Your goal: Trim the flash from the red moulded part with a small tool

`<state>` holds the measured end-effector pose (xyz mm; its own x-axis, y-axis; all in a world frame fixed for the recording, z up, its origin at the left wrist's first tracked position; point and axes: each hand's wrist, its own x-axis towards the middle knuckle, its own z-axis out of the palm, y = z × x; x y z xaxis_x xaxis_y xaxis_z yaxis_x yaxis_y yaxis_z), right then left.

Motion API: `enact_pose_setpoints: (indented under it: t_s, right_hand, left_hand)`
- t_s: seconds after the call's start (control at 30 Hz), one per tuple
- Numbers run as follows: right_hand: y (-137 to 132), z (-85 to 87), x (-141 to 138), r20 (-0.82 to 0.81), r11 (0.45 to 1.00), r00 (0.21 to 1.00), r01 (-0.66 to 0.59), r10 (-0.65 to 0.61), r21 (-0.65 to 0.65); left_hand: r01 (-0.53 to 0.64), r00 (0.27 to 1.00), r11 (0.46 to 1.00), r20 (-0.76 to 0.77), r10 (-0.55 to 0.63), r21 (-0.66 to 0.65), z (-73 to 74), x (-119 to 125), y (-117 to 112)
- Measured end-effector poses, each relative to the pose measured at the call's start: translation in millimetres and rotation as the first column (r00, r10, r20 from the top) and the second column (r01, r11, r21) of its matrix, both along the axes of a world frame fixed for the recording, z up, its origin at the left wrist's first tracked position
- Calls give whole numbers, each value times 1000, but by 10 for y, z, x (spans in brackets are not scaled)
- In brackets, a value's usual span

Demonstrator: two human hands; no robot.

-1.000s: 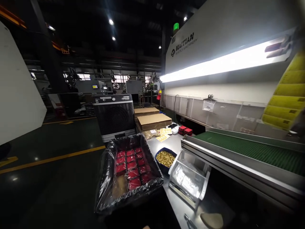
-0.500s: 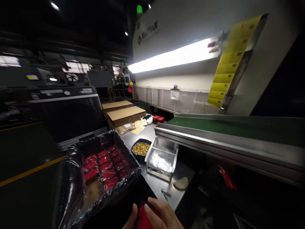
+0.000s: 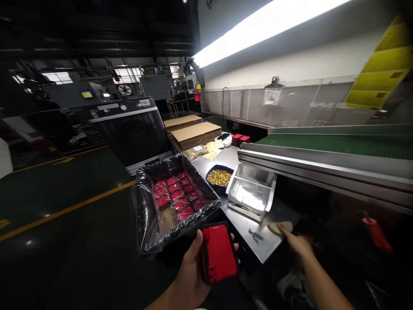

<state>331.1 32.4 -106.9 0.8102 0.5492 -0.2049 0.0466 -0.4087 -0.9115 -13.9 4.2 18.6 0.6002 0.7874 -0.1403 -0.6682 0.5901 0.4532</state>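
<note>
My left hand is wrapped round a small red plastic case with black edges and two red latches. The case's broad face is turned up toward me. At the near right corner of the metal table, my right hand has its fingers on a beige pad, gripping its right side; the far fingers are partly hidden and a little blurred. A small metal tool lies left of the pad. Beyond the left hand, a bin lined with black plastic holds rows of similar red cases.
Behind the tool is a clear plastic bin of shiny bags. Beside it sits a blue bowl of small gold parts. Cardboard, sticker sheets and red cases lie farther back. A green conveyor runs along the right.
The view has shifted right and down. My right hand has left the red case and reached the beige pad. My left hand now holds the case alone, raised into view.
</note>
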Motion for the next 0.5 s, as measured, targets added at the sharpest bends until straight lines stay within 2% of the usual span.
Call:
enact_pose_setpoints:
  t_s: [0.07, 0.13, 0.2, 0.27, 0.3, 0.33, 0.37, 0.4, 0.43, 0.47, 0.5]
  right_hand:
    - [-103, -10, -25, -84, 998, 996, 4, -10, -69]
    - [-269, 78, -123, -119, 997, 992, 23, -31, -69]
    - [-485, 279, -353, -142, 1000, 990, 4, -5, -3]
    - [-719, 576, -720, -157, 987, 978, -120, 135, 105]
    - [-821, 740, -935, -149, 948, 943, -272, 296, 165]
    - [-901, 900, -1151, -57, 853, 874, -454, 483, 258]
    - [-955, 1043, -1353, 53, 782, 838, -529, 544, 331]
    - [-983, 1160, -1526, 138, 733, 812, -574, 567, 366]
    - [-991, 1248, -1661, 243, 644, 754, -651, 610, 402]
    - [-986, 1305, -1753, 346, 559, 697, -713, 628, 424]
    - [-976, 1336, -1806, 421, 504, 661, -748, 621, 431]
  left_hand:
    - [-53, 998, 999, -27, 53, -2, 6, -35, -13]
    - [-98, 993, 995, -68, 97, -21, -2, -53, -21]
    - [-131, 985, 991, -118, 126, -36, -29, -43, -21]
    - [-151, 976, 987, -163, 141, -47, -76, -2, -23]
    - [-155, 973, 987, -182, 143, -52, -105, 28, -26]
    - [-156, 970, 986, -198, 143, -51, -135, 61, -30]
    - [-149, 969, 988, -208, 136, -48, -164, 93, -34]
    - [-133, 969, 990, -216, 121, -40, -190, 123, -39]
    - [-110, 970, 994, -221, 102, -23, -208, 148, -44]
    - [-86, 970, 996, -228, 84, 3, -218, 167, -50]
    - [-65, 969, 997, -237, 71, 32, -217, 178, -55]
